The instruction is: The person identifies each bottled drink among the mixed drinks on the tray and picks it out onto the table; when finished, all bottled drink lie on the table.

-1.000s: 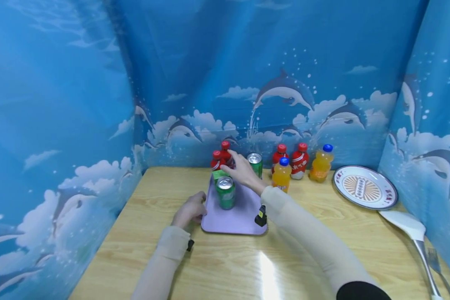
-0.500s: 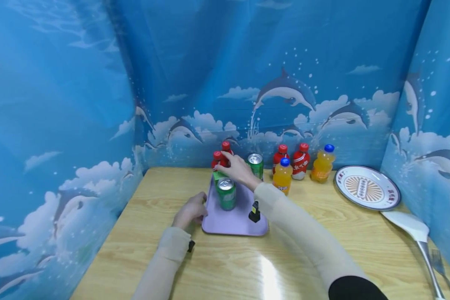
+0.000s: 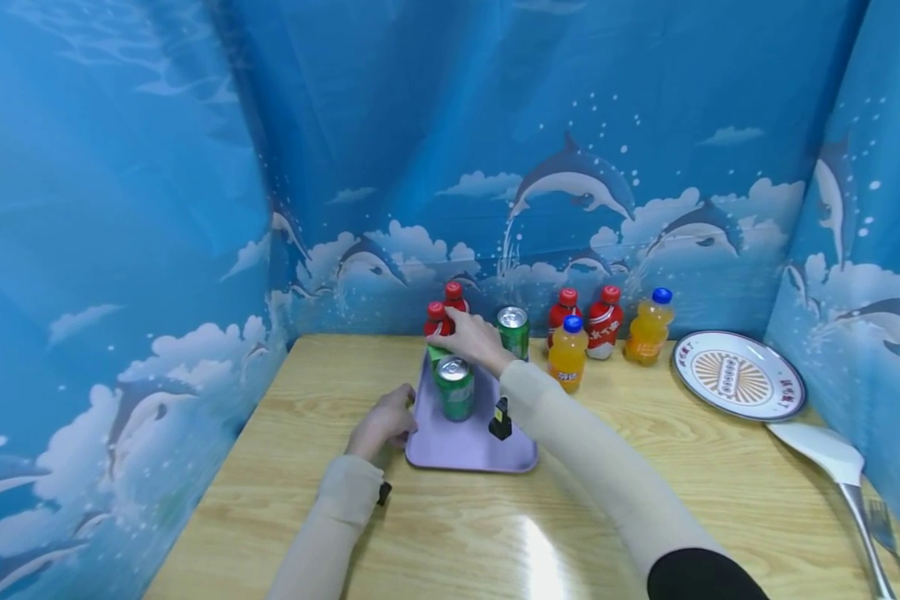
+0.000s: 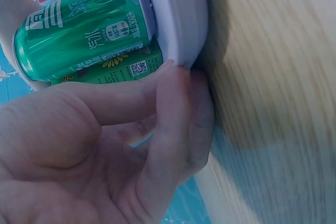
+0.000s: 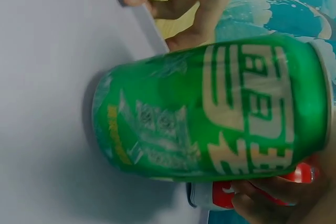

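My left hand (image 3: 382,425) pinches the left rim of the lilac tray (image 3: 468,450), thumb and fingertips meeting on its edge in the left wrist view. On the tray stands a green soda can (image 3: 456,396), upright; the left wrist view shows this can (image 4: 84,30) close to the rim. Behind it is a green carton (image 4: 137,66) with a QR code, mostly hidden in the head view. Over the tray's far end, my right hand (image 3: 472,340) holds a red-capped bottle (image 3: 437,319), thumb in front and fingers behind. The can hides much of that grip in the right wrist view.
Another red-capped bottle (image 3: 456,296) stands just behind, and a second green can (image 3: 513,329) is right of my right hand. Further right are red bottles (image 3: 603,323), orange drink bottles (image 3: 567,358), a plate (image 3: 738,375), a spatula (image 3: 821,446) and a fork (image 3: 881,525).
My right hand has moved left and slightly down, from above the carton to the nearer red-capped bottle, and its fingers have closed around it. The left hand stays on the tray rim.
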Demonstrator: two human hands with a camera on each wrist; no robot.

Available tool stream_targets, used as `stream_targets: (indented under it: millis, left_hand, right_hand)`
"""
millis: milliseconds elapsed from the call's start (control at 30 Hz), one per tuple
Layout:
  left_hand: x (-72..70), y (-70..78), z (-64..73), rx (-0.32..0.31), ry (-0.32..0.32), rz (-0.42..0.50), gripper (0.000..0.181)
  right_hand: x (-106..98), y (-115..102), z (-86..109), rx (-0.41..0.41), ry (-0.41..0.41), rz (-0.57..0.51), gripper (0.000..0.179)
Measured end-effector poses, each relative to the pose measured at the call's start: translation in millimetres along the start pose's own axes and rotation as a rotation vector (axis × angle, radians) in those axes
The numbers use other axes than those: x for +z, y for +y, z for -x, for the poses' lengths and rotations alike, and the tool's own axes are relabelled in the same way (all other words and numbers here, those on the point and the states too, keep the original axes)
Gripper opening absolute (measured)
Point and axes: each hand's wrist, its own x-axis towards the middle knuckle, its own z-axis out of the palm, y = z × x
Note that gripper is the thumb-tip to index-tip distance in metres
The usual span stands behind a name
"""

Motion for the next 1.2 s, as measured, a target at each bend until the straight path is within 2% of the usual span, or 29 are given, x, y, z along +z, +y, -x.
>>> stream_targets:
  millis: [233, 467, 667, 1200]
  left_hand:
    - [0.6, -1.4, -1.5, -0.001, 0.001, 0.006, 0.051]
    - [3.0, -2.1, -3.0, -0.004, 0.0, -0.011, 0.05]
    - [0.8, -1.8, -1.1, 0.004, 0.002, -0.002, 0.048]
    - [1.3, -0.7, 1.8, 0.016, 0.009, -0.01, 0.051]
  right_hand:
    - [1, 0, 0.4, -0.005, 0.035, -0.035, 0.076]
    - [4, 1, 3.2, 0.003, 0.108, -0.072, 0.072]
    - [2, -3, 3.1, -0.015, 0.129, -0.086, 0.069]
    - [-18, -23, 13.5, -0.178, 0.238, -0.073, 0.062]
